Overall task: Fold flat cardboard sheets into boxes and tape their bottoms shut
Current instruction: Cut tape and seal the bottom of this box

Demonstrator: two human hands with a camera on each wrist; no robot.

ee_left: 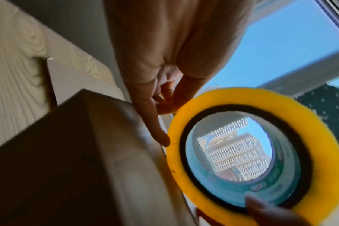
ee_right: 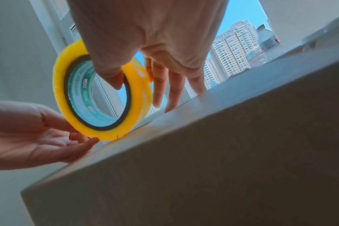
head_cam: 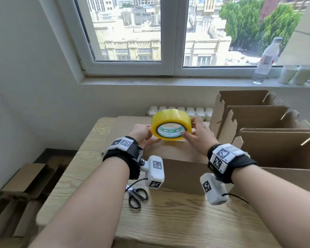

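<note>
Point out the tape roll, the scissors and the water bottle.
tape roll [head_cam: 168, 118], head view, yellow outer band.
scissors [head_cam: 133, 192], head view, where black handles meet.
water bottle [head_cam: 266, 59], head view, labelled middle.

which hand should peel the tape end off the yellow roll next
Probably left. The left hand already pinches at the outer rim of the yellow tape roll, ready to pick. The right hand grips the roll, thumb inside its core, so it steadies.
</note>
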